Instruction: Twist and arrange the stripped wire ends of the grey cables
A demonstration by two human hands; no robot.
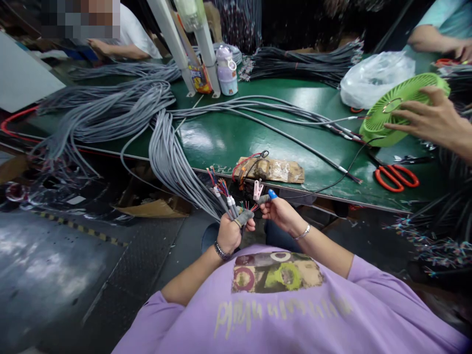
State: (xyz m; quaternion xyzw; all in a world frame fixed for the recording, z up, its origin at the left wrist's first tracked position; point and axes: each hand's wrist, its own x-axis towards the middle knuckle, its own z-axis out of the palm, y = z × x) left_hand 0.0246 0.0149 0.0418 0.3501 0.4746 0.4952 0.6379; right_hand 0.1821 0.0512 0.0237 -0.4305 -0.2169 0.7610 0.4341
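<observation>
My left hand [230, 232] is closed around the ends of several grey cables [221, 202], with grey wrapping on its thumb. Thin coloured wires [221, 186] fan out from the stripped cable ends above the fist. Just to the right, my right hand [282, 214] is closed in a pinch beside more fine wires [248, 205]. One of its fingers wears a blue fingertip cover [272, 194], and another has a grey wrap. Whatever sits between those fingertips is too small to make out. A pink clip [257, 190] stands right beyond them, near the table edge.
A worn wooden block [276, 169] lies at the edge of the green table [206, 135]. Red-handled scissors [396, 178] lie right, below a green fan [401, 108] touched by another person's hand [438, 120]. Grey cable bundles [110, 108] cover the left; a bottle [226, 71] stands behind.
</observation>
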